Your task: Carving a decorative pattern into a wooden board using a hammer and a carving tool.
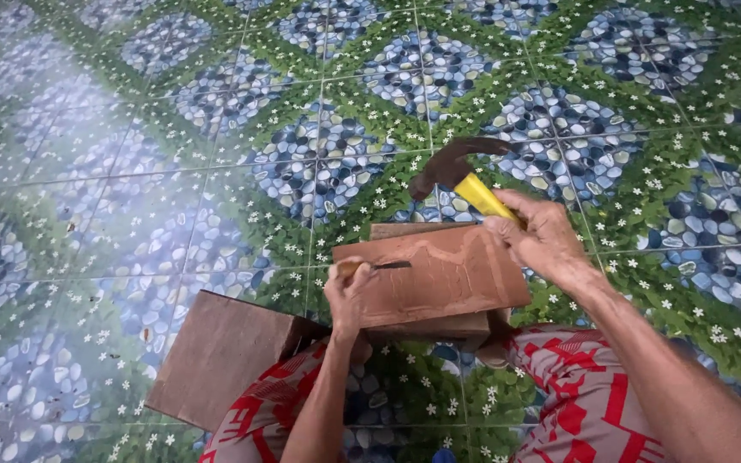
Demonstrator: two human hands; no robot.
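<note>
My right hand (539, 237) grips the yellow handle of a claw hammer (456, 171), its dark head raised above a reddish-brown wooden board (448, 274). My left hand (346, 296) holds a thin chisel-like tool (379, 267) with a pale handle, its dark tip lying on the board's top face. A wavy line is marked or cut across the board. That board rests on another wooden piece (405, 230) underneath, between my knees.
A darker square wooden block (220, 356) lies on the floor at my left knee. My legs in red-and-white patterned cloth (585, 394) frame the bottom. The floor (130, 171) is tiled with a blue pebble and green leaf pattern.
</note>
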